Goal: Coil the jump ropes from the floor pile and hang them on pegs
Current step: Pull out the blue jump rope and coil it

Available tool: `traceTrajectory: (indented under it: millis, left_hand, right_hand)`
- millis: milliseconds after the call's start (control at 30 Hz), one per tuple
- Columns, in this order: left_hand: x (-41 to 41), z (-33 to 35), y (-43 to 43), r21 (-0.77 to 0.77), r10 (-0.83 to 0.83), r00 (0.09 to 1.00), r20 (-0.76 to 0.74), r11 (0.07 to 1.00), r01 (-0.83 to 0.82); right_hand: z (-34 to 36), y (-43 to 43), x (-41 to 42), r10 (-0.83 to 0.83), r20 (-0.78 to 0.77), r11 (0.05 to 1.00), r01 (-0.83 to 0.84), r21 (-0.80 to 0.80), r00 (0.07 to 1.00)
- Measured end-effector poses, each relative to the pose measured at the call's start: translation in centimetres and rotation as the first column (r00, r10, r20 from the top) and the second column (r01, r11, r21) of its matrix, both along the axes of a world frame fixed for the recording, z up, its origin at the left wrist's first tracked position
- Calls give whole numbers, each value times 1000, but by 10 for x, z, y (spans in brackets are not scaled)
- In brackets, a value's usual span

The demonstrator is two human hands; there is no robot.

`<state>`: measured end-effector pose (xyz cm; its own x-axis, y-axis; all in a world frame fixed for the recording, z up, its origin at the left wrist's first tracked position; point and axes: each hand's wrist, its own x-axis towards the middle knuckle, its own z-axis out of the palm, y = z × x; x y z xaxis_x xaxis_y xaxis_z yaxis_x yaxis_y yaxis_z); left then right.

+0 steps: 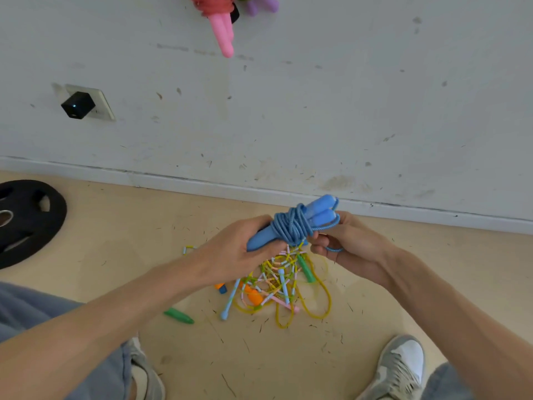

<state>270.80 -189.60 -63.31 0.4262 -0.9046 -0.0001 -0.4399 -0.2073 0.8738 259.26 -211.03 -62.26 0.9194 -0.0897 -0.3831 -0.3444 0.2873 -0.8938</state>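
Note:
A blue jump rope (291, 225) is wound in a tight coil around its two blue handles. My left hand (239, 249) grips the lower ends of the handles. My right hand (343, 241) pinches the loose blue cord end beside the coil. Below my hands a tangled pile of ropes (282, 287) lies on the floor, with yellow cord, beaded cord and green, orange and light-blue handles. A coiled pink rope (222, 27) and a purple one (261, 5) hang on the wall at the top edge; their pegs are out of view.
A black weight plate (27, 223) lies on the floor at the left. A wall socket with a black plug (79, 105) sits on the white wall. My two grey shoes (399, 370) stand near the bottom edge, either side of the pile. A green handle (178, 315) lies apart.

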Motion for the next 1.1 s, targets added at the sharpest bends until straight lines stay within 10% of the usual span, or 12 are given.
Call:
traceTrajectory:
  millis: [233, 600, 1100]
  left_hand:
    - [-9, -12, -3, 58, 77, 946, -314, 996, -62]
    - [-9, -3, -7, -69, 87, 938, -337, 991, -117]
    - [-2, 11, -10, -9, 297, 904, -308, 949, -315]
  right_hand:
    - [-5, 28, 3, -124, 37, 962, 129, -240, 992]
    - [0, 44, -1, -123, 25, 926, 124, -355, 992]
    - [7, 27, 4, -267, -18, 963, 267, 35, 964]
